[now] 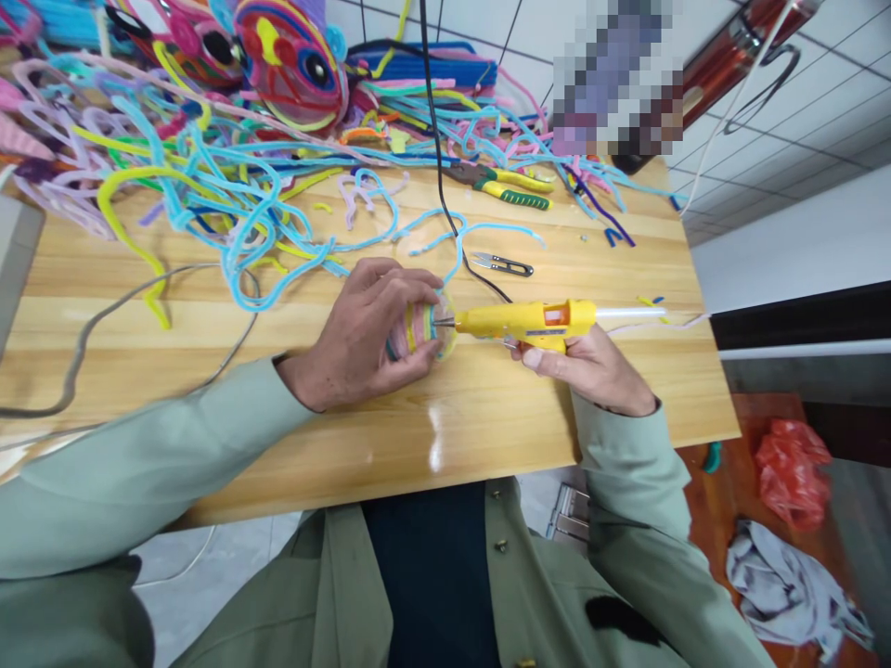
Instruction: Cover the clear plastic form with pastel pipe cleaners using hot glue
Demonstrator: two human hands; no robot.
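Note:
My left hand [366,334] is closed around a small coiled disc of coloured pipe cleaners [426,327], holding it on edge on the wooden table [445,436]. My right hand [591,366] grips a yellow hot glue gun [529,322], held level. Its metal nozzle points left and touches the disc's face. A clear glue stick [630,314] sticks out of the gun's back. The gun's black cord [445,195] runs up across the table.
A tangle of blue, yellow and pink pipe cleaners [209,176] covers the far left of the table, with colourful finished pieces [292,56] behind. Small snips [505,266] and yellow-green pliers [511,186] lie beyond the gun. A grey cable [90,334] crosses the left. The table edge is at the right.

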